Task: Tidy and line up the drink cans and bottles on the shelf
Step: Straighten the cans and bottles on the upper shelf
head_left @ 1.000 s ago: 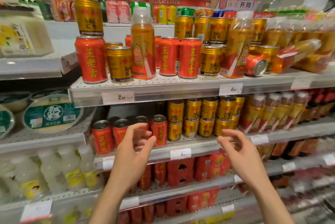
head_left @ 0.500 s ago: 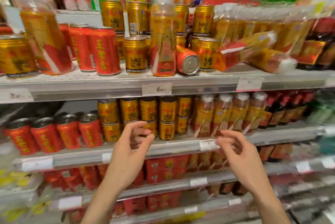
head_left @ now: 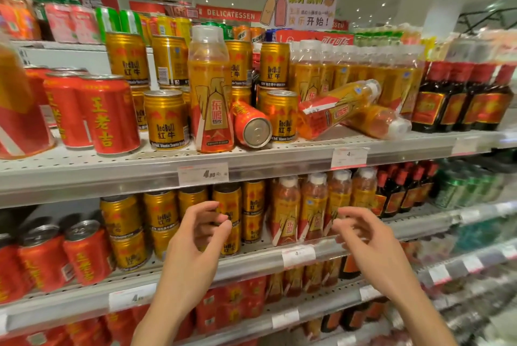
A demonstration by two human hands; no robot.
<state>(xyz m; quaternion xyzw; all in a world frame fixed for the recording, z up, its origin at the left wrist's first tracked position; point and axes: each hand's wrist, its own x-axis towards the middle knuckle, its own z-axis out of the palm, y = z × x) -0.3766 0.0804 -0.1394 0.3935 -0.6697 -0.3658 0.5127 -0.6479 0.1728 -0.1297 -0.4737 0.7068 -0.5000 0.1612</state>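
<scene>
With the left hand (head_left: 193, 245) and right hand (head_left: 366, 242) apart, empty and half-curled at lower centre, grip the toppled red can (head_left: 250, 124) at frame centre around its rigid, probably slippery wall.

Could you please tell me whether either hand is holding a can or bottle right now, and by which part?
Nothing is held: the left hand and right hand hover empty before the shelf.

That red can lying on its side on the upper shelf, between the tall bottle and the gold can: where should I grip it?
Grip the tipped red can by its silver end, which faces out toward you, coming straight in from the front. The upright bottle on one side and the gold can on the other appear to crowd its flanks, so a sideways grip looks blocked. Both hands are empty.
</scene>
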